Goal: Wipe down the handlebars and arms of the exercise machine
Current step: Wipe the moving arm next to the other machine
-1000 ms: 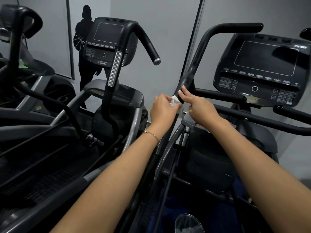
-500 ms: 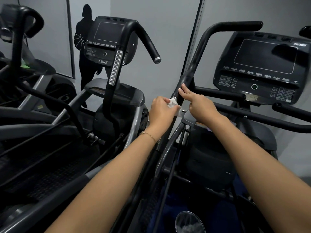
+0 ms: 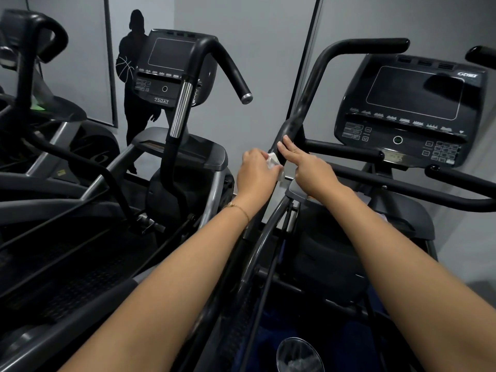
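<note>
Left hand (image 3: 256, 173) grips one crumpled white wipe (image 3: 274, 162) against the black moving arm (image 3: 310, 92) of the exercise machine; right hand (image 3: 312, 169) lies on the same arm with its fingers straight, holding nothing.

Two hands meet low on this arm, under its bend, with the wipe between them and touching the bar. Higher up, the arm turns into one horizontal handlebar (image 3: 375, 45), left of the console (image 3: 413, 103). A second console (image 3: 171, 65), marked 750AT, belongs to the neighbour machine at left. One thin bracelet (image 3: 239, 208) sits on the left wrist.
</note>
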Available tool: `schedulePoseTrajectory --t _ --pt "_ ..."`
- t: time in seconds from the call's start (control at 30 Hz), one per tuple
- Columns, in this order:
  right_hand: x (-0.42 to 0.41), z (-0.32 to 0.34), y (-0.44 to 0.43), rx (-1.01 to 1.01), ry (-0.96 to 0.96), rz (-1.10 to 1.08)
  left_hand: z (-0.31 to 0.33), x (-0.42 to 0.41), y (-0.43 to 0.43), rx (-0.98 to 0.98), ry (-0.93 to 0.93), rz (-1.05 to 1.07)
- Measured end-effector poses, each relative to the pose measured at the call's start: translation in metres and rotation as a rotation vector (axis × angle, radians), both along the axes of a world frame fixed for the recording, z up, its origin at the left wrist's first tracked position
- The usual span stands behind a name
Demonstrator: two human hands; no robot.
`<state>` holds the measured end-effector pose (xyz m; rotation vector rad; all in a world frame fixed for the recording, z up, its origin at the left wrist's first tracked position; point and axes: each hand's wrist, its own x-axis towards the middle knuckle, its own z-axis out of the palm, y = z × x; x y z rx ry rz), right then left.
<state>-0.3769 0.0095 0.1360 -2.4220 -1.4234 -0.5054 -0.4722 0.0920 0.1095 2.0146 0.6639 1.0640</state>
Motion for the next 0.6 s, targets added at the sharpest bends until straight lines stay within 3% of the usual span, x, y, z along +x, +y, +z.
schedulePoseTrajectory --t 0.37,0.6 --pt "0.003 -0.004 -0.001 -0.011 -0.014 0.028 -0.03 -0.018 -0.005 0.059 0.034 0.042" --pt "0.007 -0.005 0.001 -0.016 -0.061 0.024 0.001 0.005 -0.001 0.004 -0.033 0.038"
